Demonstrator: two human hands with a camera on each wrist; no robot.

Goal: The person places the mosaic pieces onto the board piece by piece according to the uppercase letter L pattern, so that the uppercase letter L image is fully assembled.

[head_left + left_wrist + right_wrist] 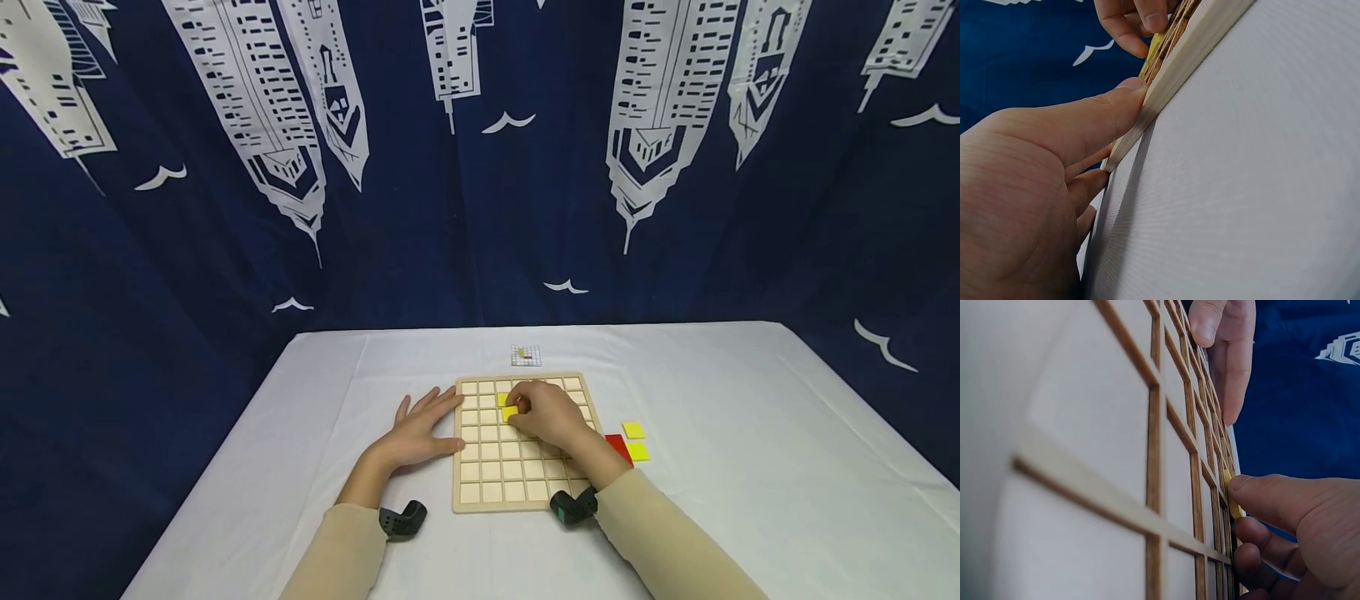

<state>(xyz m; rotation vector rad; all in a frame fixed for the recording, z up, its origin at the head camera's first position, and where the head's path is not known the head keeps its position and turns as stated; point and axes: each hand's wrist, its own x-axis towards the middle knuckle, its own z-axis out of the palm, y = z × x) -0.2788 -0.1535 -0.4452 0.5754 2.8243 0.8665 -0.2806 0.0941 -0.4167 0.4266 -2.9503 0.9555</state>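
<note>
A square wooden grid board (456,487) lies flat on the white cloth. My right hand (553,415) reaches over it, fingers curled and thumb at a yellow square tile (509,413), which it appears to pinch at a cell in the upper middle. Just behind is another yellow tile (502,399) in the grid, partly covered by the fingers. In the right wrist view the thumb lies against the yellow tile (1234,503). My left hand (412,437) is spread, its fingertips and thumb touching the board's left edge; the left wrist view shows the thumb on the wooden rim (1154,109).
Right of the board lie a red piece (618,448), partly hidden by my forearm, and two loose yellow tiles (633,430). A small card (526,356) with a printed coloured grid lies behind the board. A dark blue patterned curtain (465,208) hangs beyond the table.
</note>
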